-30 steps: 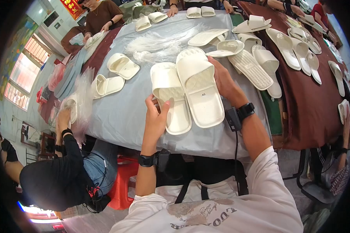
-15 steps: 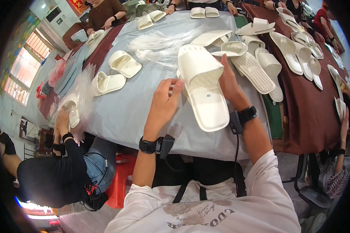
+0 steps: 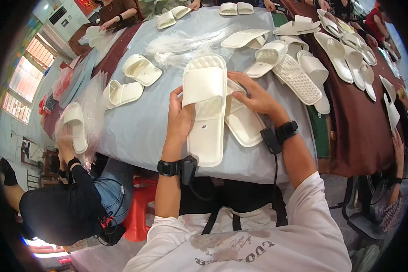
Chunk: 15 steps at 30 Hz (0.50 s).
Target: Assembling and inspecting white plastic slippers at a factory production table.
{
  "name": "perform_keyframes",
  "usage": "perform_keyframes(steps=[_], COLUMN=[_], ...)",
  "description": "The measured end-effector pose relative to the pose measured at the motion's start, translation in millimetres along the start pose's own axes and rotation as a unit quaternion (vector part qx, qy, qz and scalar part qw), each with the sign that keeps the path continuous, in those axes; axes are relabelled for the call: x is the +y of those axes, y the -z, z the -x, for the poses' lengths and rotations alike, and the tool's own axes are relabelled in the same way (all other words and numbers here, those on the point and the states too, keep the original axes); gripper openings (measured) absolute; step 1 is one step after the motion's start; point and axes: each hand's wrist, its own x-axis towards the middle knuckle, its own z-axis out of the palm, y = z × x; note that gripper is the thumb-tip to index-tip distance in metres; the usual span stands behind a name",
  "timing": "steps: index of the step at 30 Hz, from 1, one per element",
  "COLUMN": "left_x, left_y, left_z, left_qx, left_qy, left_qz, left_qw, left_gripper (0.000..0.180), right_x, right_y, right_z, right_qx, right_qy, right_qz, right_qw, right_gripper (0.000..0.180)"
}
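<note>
A white open-toed slipper (image 3: 206,140) stands nearly upright before me, its insole facing me and its textured toe end up. My left hand (image 3: 178,113) grips its left edge beside the strap, some fingers hidden behind it. A second white slipper (image 3: 245,121) tilts behind it to the right, partly covered by the first. My right hand (image 3: 255,94) is closed on this second slipper near its strap, with thumb and fingers bent over the upper part. Just beyond my right hand a loose white slipper (image 3: 266,59) lies on the grey table cover (image 3: 140,136).
Two white slippers (image 3: 143,70) lie at the left. Thin clear plastic bags (image 3: 181,50) spread across the far middle. Several slippers (image 3: 299,88) crowd the right side, more on the brown cloth (image 3: 358,136). At left, a co-worker's hand (image 3: 67,147) is by a bagged slipper (image 3: 75,127).
The two slippers, earlier overlapping in front of my right hand, are now apart. My left hand has taken the front one and brought it left; my right hand keeps the other.
</note>
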Motion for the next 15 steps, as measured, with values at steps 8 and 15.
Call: perform_keyframes(steps=[8,15], left_x=[0,-5], left_y=[21,28], left_z=[-2,-2], left_qx=[0.105,0.114], left_qy=[0.024,0.078], left_qz=[-0.031,0.058], left_qw=[0.994,0.989], left_gripper=[0.045,0.036], right_x=[-2,-17], right_y=[-4,-4], right_z=[-3,-5], right_qx=[-0.008,0.096], right_qy=[0.026,0.021], right_qz=[0.099,0.137], right_qw=[0.995,0.986], right_gripper=[0.042,0.036])
